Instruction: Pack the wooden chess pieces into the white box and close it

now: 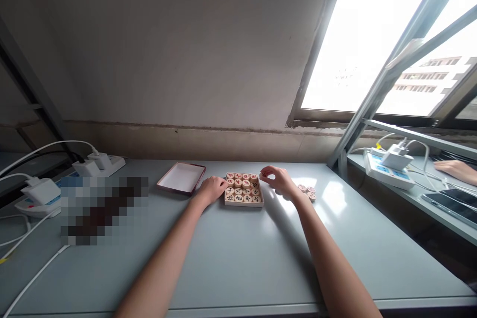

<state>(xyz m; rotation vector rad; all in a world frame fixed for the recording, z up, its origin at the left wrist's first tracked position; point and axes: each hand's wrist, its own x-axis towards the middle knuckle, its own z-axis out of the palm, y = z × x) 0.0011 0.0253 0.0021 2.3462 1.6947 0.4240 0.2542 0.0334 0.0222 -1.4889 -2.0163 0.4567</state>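
An open box (244, 204) holds rows of round wooden Chinese chess pieces (238, 191), with red characters in the far rows and black ones in the near rows. My left hand (212, 189) is closed, its fingertips against the box's left side. Close to the far right corner of the box, my right hand (279, 180) is closed in a pinch; what its fingertips hold, if anything, cannot be made out. More loose chess pieces (310, 190) lie on the table to the right of that hand, partly hidden by the wrist.
Left of the box lies its lid (181, 177), inner side up. Power strips with white plugs (40, 191) and cables sit at the far left, beside a blurred-out patch. Metal posts (354, 134) flank the grey table (231, 258). Another person's hand (456, 170) rests at far right near a phone (452, 203).
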